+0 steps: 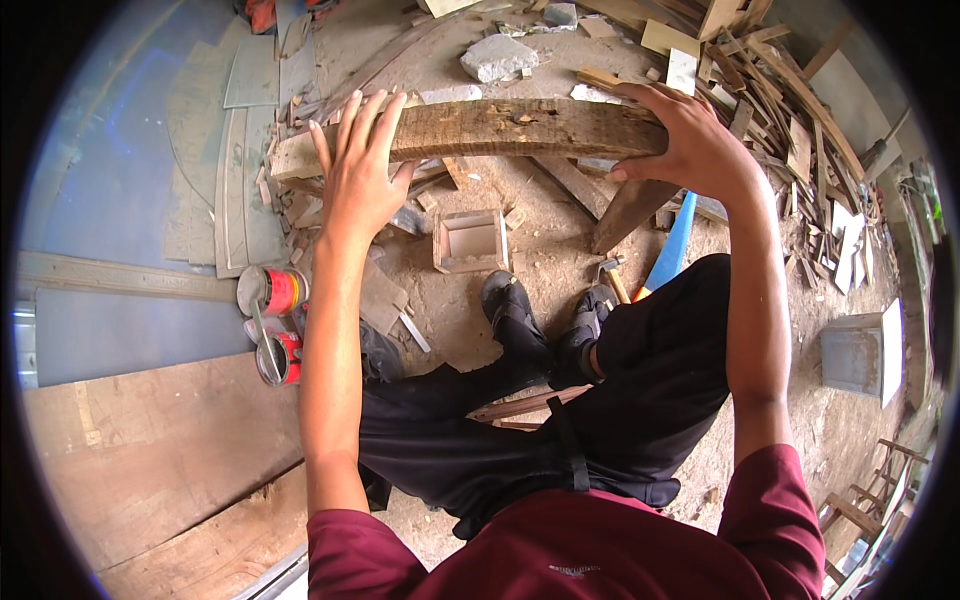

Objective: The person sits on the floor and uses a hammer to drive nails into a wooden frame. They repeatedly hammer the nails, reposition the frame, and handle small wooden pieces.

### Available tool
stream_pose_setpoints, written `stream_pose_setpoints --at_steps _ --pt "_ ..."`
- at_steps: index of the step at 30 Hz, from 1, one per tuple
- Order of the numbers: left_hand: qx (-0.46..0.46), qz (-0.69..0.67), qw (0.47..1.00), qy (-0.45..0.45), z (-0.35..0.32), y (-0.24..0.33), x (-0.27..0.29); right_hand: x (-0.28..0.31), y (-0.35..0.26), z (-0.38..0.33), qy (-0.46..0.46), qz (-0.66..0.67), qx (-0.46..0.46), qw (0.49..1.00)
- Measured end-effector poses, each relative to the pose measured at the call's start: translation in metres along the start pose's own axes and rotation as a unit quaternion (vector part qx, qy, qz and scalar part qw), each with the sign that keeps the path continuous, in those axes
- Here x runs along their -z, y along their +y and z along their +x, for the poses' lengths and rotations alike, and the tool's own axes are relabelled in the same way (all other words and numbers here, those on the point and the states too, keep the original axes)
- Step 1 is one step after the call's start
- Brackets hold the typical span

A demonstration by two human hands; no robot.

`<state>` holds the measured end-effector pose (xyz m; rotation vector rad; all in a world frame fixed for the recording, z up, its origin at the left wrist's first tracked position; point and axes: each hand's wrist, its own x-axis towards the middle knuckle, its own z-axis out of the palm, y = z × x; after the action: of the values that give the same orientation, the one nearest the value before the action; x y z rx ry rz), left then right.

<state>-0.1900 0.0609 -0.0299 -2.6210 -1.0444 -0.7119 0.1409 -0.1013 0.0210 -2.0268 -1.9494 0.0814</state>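
Note:
A rough, weathered wooden beam [520,122] lies crosswise in front of me, with slanting wooden pieces [632,214] showing beneath its right part. My left hand [358,178] rests on the beam toward its left end, fingers stretched and spread across the wood. At the right end, my right hand [690,140] grips the beam, its thumb along the near side and its fingers over the far edge. A small open wooden box [470,242] stands on the floor beyond my feet. Next to my right foot lie a hammer [614,276] and a blue handsaw-like object [670,243].
Two open paint-like cans [284,290] stand left beside a wooden board [160,450]. Scrap wood [770,100] is heaped at the far right. A white stone block [498,58] sits at the back. A grey bin [852,352] stands on the right.

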Motion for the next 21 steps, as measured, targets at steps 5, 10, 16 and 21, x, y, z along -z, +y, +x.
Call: stream_pose_setpoints --at_steps 5,10,16,21 --pt "0.012 -0.009 1.0 0.004 -0.002 0.006 0.005 -0.004 0.004 -0.004 0.004 0.009 0.001 1.0" --pt "0.01 -0.015 1.0 0.008 -0.005 0.006 0.008 -0.005 0.002 -0.006 0.029 -0.023 0.014 0.999" --pt "0.009 -0.029 0.999 0.011 -0.011 0.005 0.016 -0.001 -0.002 -0.006 0.028 -0.017 0.015 0.999" --pt "0.024 -0.043 0.998 0.031 -0.014 0.001 0.03 -0.003 0.003 -0.006 0.027 -0.03 -0.001 0.999"
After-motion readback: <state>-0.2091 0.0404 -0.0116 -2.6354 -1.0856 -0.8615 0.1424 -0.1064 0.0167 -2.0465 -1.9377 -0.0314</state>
